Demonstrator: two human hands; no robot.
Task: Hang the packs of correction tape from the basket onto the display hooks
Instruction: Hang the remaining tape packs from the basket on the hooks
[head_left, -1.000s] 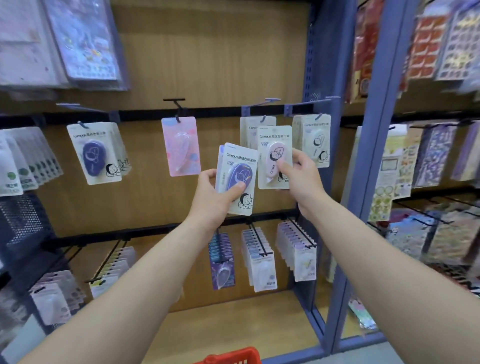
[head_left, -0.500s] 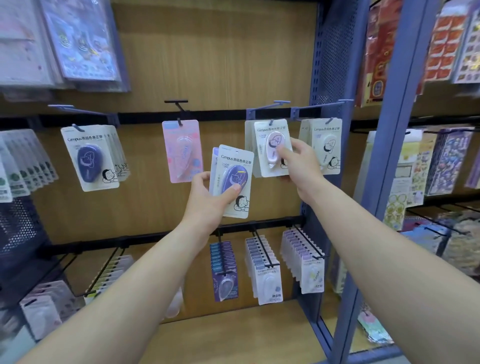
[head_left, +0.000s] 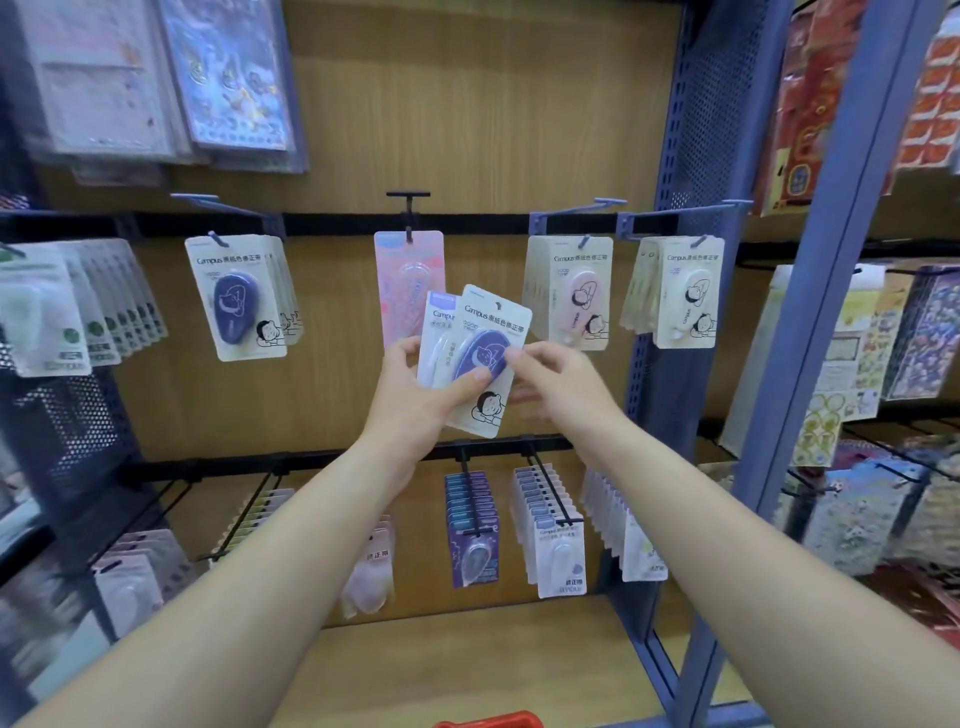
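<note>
Right now my left hand (head_left: 415, 400) grips 2 packs of correction tape, fanned in front of the wooden back panel (head_left: 483, 119); my thumb presses on the face of the front pack (head_left: 493, 322), the one with the purple dispenser, and my fingers curl behind it; the second pack (head_left: 439, 332), with a white dispenser, peeks out at its 9 o'clock side; my right hand (head_left: 566, 384) sits at 3 o'clock of the front pack, a fingertip touching its right edge; the other fingers are blurred, so I cannot tell whether they pinch the card; on the upper hook row, a hanging purple pack (head_left: 236, 299) is at 10 o'clock of my hands, a pink card (head_left: 408, 280) at 12 o'clock just behind the held packs, a pink-dispenser pack (head_left: 569, 291) at 1 o'clock, a white-dispenser pack (head_left: 685, 291) at 2 o'clock; the lower-row packs (head_left: 472, 530) hang at 6 o'clock; the red basket (head_left: 488, 722) shows its rim at 6 o'clock, at the bottom edge.
</note>
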